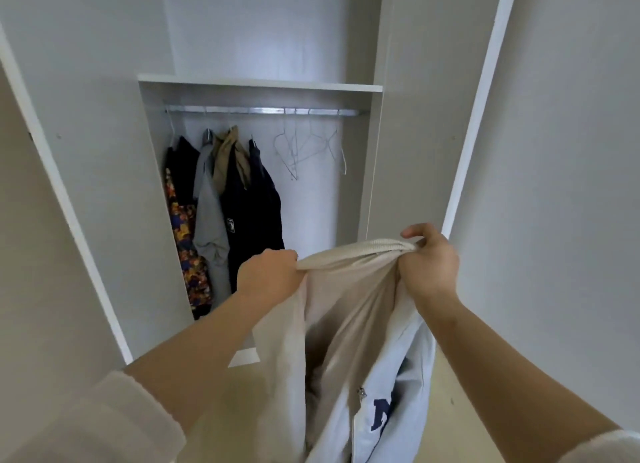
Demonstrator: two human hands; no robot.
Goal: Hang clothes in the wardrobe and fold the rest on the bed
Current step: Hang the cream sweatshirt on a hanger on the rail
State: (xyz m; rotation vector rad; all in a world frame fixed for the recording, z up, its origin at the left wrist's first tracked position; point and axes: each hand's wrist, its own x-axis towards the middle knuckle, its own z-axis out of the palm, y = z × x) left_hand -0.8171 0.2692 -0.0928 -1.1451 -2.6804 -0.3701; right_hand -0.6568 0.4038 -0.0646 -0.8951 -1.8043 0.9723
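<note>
The sleeves of a white top cover both forearms at the lower corners of the view. Between them hangs a jacket (346, 310), cream on the inside and pale blue outside, with a navy letter and a zip pull low on the front.

The hands are apart, and each is clamped on the jacket's top edge. The left hand (268, 272) grips a bunch of fabric at one end. The right hand (429, 262) pinches the ribbed collar at the other end, slightly higher. The collar runs left to right between the hands. The jacket's long axis drops straight down from them, out of view at the bottom.

The open wardrobe (377, 185) is straight ahead. Inside, dark, grey, tan and patterned clothes (225, 203) hang on the left part of the rail (263, 111). A cluster of empty wire hangers (308, 151) hangs on the right part.

The hangers lie forward of and above the hands, over the gap between them and nearer the left hand. Fetching one likely requires one hand to release the collar while the other bears the jacket's weight.
</note>
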